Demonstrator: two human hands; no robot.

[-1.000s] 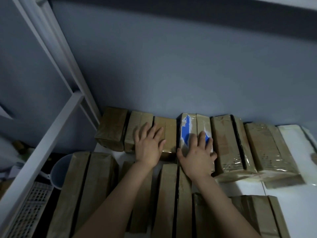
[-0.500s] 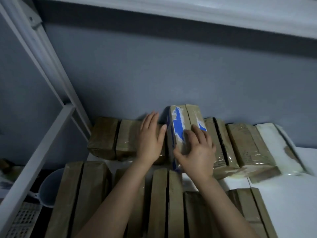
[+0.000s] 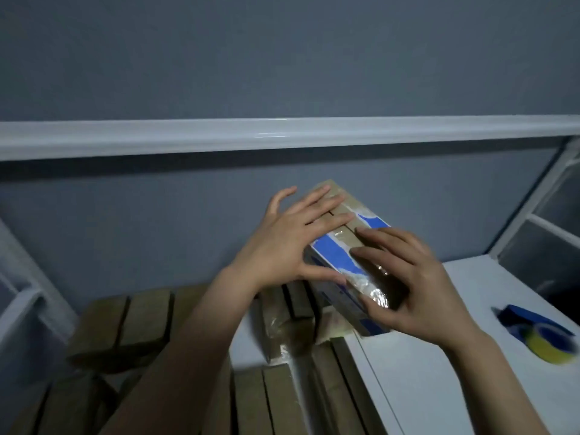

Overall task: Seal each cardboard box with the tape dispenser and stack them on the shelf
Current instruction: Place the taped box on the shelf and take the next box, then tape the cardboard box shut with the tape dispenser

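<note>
A cardboard box with blue patches and shiny clear tape (image 3: 340,246) is lifted above the white shelf board (image 3: 439,365), tilted, between both hands. My left hand (image 3: 292,243) lies flat on its top left side, fingers spread. My right hand (image 3: 405,277) wraps its near right end. Several other taped brown boxes (image 3: 125,328) lie in rows on the shelf below and left. A blue tape dispenser with a yellowish roll (image 3: 543,337) sits on the shelf board at the right.
A white shelf rail (image 3: 282,136) crosses above the box, with the grey wall behind. White uprights (image 3: 527,215) stand at the right, and more frame at the far left.
The blue-patched box rose out of the back row and moved up and right in both hands. The view swung upward and right, bringing the tape dispenser into sight.
</note>
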